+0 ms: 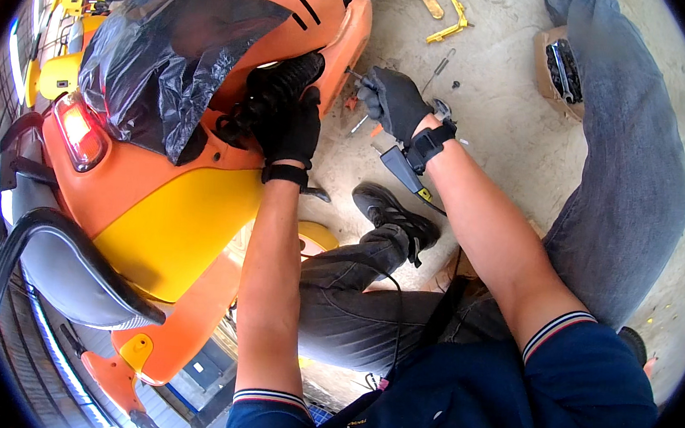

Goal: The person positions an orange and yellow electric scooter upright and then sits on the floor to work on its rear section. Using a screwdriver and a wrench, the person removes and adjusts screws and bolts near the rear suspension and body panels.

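Note:
In a black glove, my left hand (291, 133) is closed around a black ribbed part (289, 79), like a coil-spring shock absorber, against the side of an orange and yellow vehicle body (189, 222). Fingers and shadow hide part of its lower end. My right hand (395, 104), gloved too, is closed on a slim metal tool (354, 72) just right of the orange panel. The tool's thin end points left toward the panel edge; its grip is hidden in the fist. A black plastic bag (170, 51) drapes over the vehicle, beside a lit red tail lamp (81, 133).
A grey and yellow handheld device (404, 173) with a cable lies below my right wrist. Yellow brackets (452, 23) and small hardware lie on the concrete floor. A cardboard box (548, 73) of black parts stands by a jeans leg (629, 156). A grey seat (85, 270) juts out lower left.

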Demonstrator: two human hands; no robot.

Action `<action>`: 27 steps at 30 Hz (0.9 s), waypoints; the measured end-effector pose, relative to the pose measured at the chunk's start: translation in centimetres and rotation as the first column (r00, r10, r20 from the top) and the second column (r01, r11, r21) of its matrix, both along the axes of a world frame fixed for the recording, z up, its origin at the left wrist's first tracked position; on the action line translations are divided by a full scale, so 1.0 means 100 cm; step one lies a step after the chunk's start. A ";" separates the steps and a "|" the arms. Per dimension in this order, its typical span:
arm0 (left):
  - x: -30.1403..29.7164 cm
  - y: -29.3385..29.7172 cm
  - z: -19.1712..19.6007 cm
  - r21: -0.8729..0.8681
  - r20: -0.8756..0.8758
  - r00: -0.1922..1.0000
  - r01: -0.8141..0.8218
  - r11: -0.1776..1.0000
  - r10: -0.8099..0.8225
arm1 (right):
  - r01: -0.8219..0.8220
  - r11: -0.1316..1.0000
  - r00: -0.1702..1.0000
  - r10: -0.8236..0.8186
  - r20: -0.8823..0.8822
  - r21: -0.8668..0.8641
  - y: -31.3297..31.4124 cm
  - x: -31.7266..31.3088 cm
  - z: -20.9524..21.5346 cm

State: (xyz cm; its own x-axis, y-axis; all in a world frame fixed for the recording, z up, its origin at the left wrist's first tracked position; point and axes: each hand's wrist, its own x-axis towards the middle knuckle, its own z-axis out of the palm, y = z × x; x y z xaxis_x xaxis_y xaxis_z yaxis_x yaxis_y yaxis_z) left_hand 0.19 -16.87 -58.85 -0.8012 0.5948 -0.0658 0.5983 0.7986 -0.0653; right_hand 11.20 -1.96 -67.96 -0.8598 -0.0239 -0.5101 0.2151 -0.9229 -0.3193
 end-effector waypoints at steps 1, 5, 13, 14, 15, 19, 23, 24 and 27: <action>0.000 0.000 -0.001 -0.032 -0.009 1.000 0.005 0.999 -0.006 | 0.112 0.994 0.993 -0.111 -0.031 0.016 -0.005 -0.001 -0.006; -0.005 -0.005 -0.007 -0.107 -0.040 0.999 -0.027 0.994 0.023 | 0.374 0.927 0.927 -0.374 -0.013 0.035 -0.025 -0.013 -0.007; 0.000 -0.001 0.000 -0.005 0.029 0.999 -0.035 0.999 0.035 | 0.068 0.990 0.993 -0.079 0.086 0.120 -0.007 -0.006 -0.004; -0.001 -0.001 -0.002 0.003 0.033 0.999 -0.040 0.999 0.040 | 0.096 0.984 0.994 -0.102 0.031 0.151 -0.012 -0.008 -0.015; -0.002 -0.002 -0.003 0.009 0.039 0.998 -0.050 0.999 0.050 | 0.120 0.976 0.993 -0.118 -0.024 0.179 -0.013 -0.009 -0.015; -0.001 0.001 0.000 0.002 0.035 0.999 -0.007 1.000 0.006 | 0.377 0.920 0.926 -0.377 -0.021 0.105 -0.026 -0.010 -0.012; -0.001 0.000 -0.001 0.014 0.014 1.000 0.004 1.000 -0.004 | 0.304 0.953 0.943 -0.303 0.138 0.013 -0.026 -0.011 0.002; -0.001 -0.001 -0.002 0.005 -0.003 1.000 0.004 1.000 -0.004 | 0.217 0.976 0.959 -0.218 0.181 0.028 -0.022 -0.008 0.007; -0.001 -0.005 -0.004 -0.056 -0.015 1.000 0.013 0.998 -0.014 | 0.068 0.998 0.987 -0.065 0.150 -0.013 -0.014 -0.005 0.004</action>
State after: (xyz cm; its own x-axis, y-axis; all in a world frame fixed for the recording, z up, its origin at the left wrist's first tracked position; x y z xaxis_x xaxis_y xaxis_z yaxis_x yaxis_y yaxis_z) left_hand 0.06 -17.42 -59.23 -0.7944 0.6011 -0.0870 0.6074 0.7855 -0.1184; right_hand 10.71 -3.39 -67.59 -0.7741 0.0201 -0.6328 0.1973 -0.9421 -0.2712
